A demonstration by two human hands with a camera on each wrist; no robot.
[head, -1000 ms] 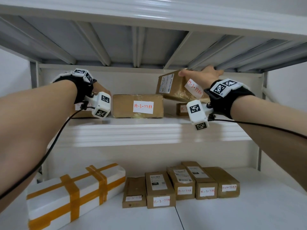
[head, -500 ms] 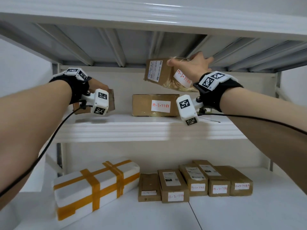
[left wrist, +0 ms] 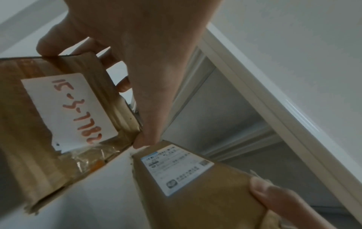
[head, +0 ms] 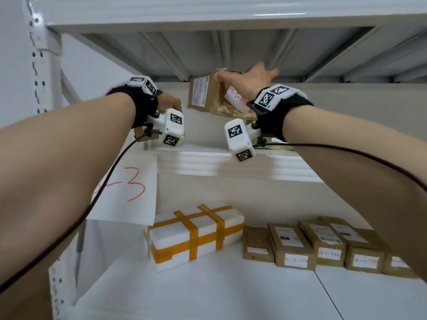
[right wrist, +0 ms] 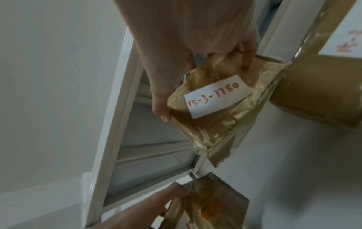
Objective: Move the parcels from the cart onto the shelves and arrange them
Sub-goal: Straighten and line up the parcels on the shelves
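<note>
My right hand (head: 248, 76) grips a brown taped parcel (right wrist: 215, 99) labelled 15-3-7780, held tilted in the air just under the shelf above. My left hand (head: 171, 103) grips another brown parcel (left wrist: 64, 111) labelled 15-3-7782 at the left end of the upper shelf (head: 231, 162). In the head view that parcel is mostly hidden behind the wrist camera. The two parcels sit close together, corners nearly meeting in the left wrist view. A third brown parcel (right wrist: 323, 77) lies on the shelf to the right.
On the lower shelf (head: 208, 294) lie a white foam box with orange tape (head: 196, 234) and a row of several small brown boxes (head: 312, 245). A paper sign with a red 3 (head: 129, 188) hangs at the left by the perforated upright (head: 39, 65).
My right hand has carried its parcel leftward over the middle parcel, close to the left hand's parcel. The view has swung left. The left hand keeps its grip.
</note>
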